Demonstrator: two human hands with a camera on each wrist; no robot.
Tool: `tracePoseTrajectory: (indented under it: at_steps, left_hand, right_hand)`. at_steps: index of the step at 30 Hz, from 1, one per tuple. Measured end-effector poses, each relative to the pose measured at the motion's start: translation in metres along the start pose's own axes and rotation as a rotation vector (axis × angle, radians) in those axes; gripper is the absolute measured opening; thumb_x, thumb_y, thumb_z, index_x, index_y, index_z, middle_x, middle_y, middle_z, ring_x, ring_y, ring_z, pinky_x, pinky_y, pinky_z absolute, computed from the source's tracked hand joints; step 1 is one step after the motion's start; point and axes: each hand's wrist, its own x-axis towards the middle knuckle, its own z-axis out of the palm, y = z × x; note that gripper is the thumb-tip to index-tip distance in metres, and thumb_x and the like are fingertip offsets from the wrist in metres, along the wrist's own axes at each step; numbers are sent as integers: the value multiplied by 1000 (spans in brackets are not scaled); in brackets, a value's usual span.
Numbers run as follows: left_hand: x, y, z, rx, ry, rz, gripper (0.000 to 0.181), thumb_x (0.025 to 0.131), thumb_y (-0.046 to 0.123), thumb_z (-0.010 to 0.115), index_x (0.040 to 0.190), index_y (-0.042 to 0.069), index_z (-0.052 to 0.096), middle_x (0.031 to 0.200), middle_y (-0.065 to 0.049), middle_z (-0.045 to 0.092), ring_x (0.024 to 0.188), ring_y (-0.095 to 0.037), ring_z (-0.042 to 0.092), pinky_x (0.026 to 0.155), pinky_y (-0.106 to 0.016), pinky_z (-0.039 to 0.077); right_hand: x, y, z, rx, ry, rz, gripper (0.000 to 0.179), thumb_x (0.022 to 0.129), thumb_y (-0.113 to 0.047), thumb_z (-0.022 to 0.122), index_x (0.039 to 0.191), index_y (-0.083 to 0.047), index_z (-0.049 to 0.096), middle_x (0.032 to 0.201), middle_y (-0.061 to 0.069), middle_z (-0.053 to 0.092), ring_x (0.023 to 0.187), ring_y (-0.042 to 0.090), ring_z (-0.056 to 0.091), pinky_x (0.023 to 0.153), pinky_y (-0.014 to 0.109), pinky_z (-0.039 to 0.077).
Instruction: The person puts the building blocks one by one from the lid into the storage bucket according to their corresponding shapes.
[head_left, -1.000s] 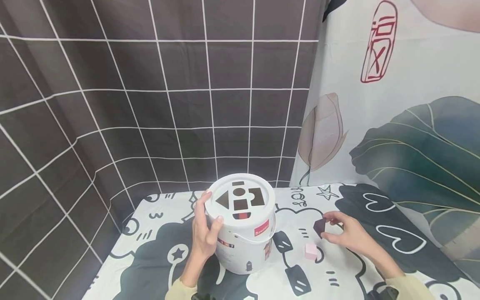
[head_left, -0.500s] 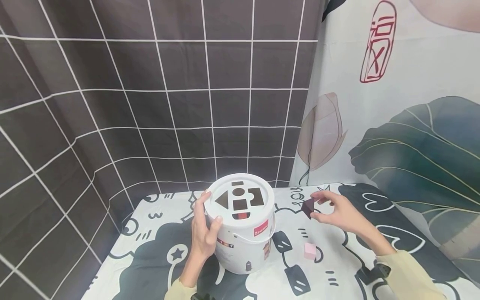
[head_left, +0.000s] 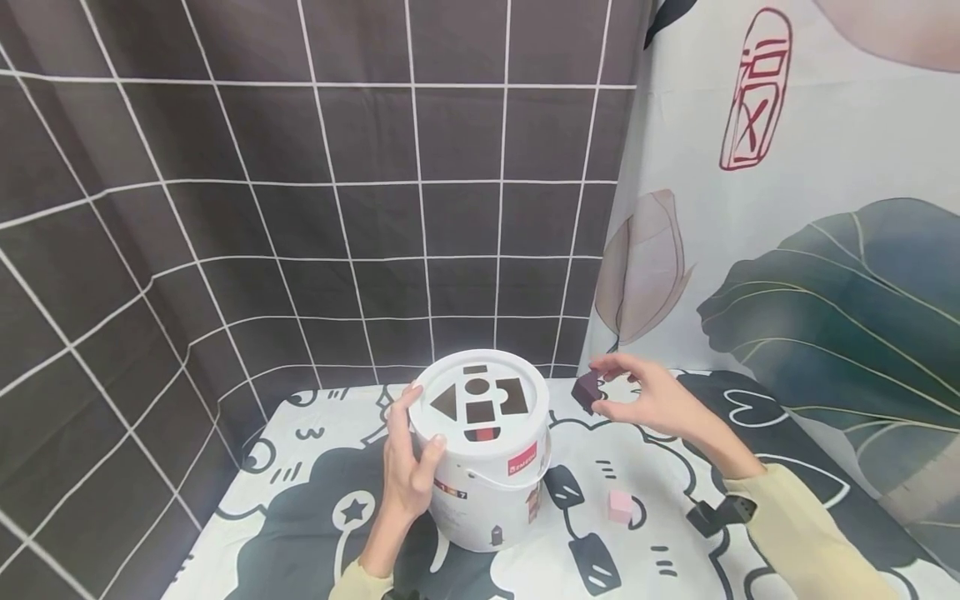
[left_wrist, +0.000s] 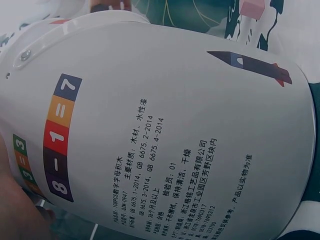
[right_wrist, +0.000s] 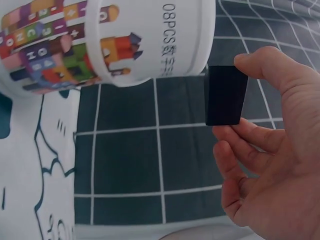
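A white bucket (head_left: 483, 500) stands on the patterned cloth, its white lid (head_left: 528, 379) cut with several shaped holes. A bit of red shows through the front hole. My left hand (head_left: 408, 475) holds the bucket's left side by the lid, thumb on the rim and fingers spread round the edge. To the right of the lid, above the cloth, my right hand (head_left: 648, 400) pinches a dark purple block (head_left: 587, 390) between thumb and fingers. In the right wrist view, the block (right_wrist: 225, 95) looks flat-sided and appears beside the bucket. Part of my left hand is hidden by the bucket.
A pink block (head_left: 620, 506) lies on the cloth right of the bucket. The bucket's white handle (head_left: 506, 482) hangs down across its front. Behind stands a dark grid-patterned curtain (head_left: 375, 217), with a pale leaf-patterned one (head_left: 675, 125) to the right.
My right hand has moved left and farther back, bringing the dark purple block closer to the lid. My left hand and the bucket stay in place.
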Motion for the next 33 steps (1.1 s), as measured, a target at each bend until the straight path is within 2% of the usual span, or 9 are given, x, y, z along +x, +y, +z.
tracePoseTrajectory:
  at_steps: [6,12,18,25,33]
  left_hand:
    - [0,1,-1,-3,-3,-9,69,78,24,52,142,-1,42,149,-24,41,137,-45,39,104,-65,28]
    - [0,1,-1,0,-3,-10,69,78,24,52,142,-1,43,149,-24,41,136,-45,40,103,-66,29]
    - [1,2,-1,5,-2,-4,69,78,24,52,141,-1,43,148,-24,42,136,-45,39,103,-66,30]
    - [1,2,-2,8,0,14,68,79,25,52,141,-1,44,147,-24,43,135,-45,40,102,-67,30]
    - [1,3,-2,3,-11,0,68,79,24,52,141,-2,43,148,-25,42,133,-46,41,100,-67,32]
  right_hand:
    - [19,-13,3,32,-21,-37,47,78,-19,81,120,-4,67,108,-1,69,98,20,61,83,45,45]
    - [37,-28,10,53,-51,-85,48,78,-19,81,120,-5,66,110,-1,68,101,23,61,83,43,45]
    - [54,-44,21,118,-98,-120,48,77,-19,80,120,-3,66,111,1,68,102,23,62,91,44,48]
    - [70,-63,37,163,-151,-113,51,77,-21,79,122,-1,65,112,2,68,103,23,62,93,46,48]
    - [86,-80,57,148,-201,-119,50,76,-24,81,121,-5,67,110,-1,68,103,22,61,88,43,48]
